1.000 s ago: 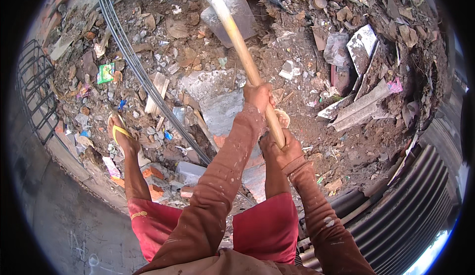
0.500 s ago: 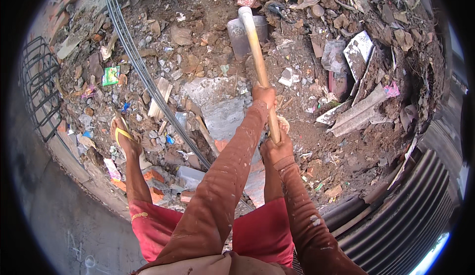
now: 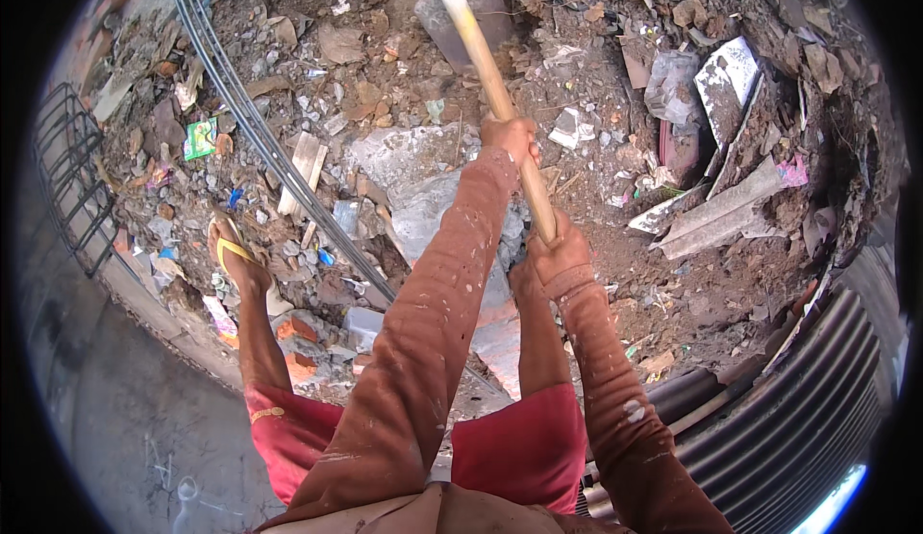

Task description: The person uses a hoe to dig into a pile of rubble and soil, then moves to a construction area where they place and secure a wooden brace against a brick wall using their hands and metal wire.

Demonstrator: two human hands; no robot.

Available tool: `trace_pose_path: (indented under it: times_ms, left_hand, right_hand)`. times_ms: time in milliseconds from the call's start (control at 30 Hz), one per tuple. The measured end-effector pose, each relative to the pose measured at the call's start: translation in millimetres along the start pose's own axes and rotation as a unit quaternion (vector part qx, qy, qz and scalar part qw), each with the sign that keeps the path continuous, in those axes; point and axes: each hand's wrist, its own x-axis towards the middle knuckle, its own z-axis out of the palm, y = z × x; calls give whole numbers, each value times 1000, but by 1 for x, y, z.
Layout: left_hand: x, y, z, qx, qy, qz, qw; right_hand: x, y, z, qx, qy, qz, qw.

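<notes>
Rubble-strewn brown soil [image 3: 692, 289]: your left hand [image 3: 508, 140] and right hand [image 3: 561, 249] clench a wood-handled, grey-bladed hoe [image 3: 488, 74], newly swung leftward, shifting the work.

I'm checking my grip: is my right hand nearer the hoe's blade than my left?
No, the left hand grips the hoe nearer its blade, the right hand near the other end.

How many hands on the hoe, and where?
2. The left hand is wrapped around the middle of the wooden handle; the right hand grips its near end. No other hands show in view.
</notes>
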Motion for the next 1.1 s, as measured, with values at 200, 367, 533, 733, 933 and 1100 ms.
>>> trace_pose_path:
  times_ms: [200,367,533,733,933,1100]
  left_hand:
    - [-81,-6,-17,-8,8,4,1000]
    - [37,70,-3,-34,21,123,992]
    - [129,62,43,63,61,147,985]
    - [87,-16,69,150,135,90,975]
    - [26,2,35,283,112,-61,951]
    - [16,38,-28,297,91,-94,946]
  right_hand:
    - [-66,-6,0,102,-1,23,995]
    - [82,-35,13,9,-21,-45,999]
    - [174,4,29,-1,6,-27,1000]
    - [104,57,3,43,-21,43,998]
    - [15,-5,11,72,-42,133,988]
    - [-15,-70,65,95,-24,144,985]
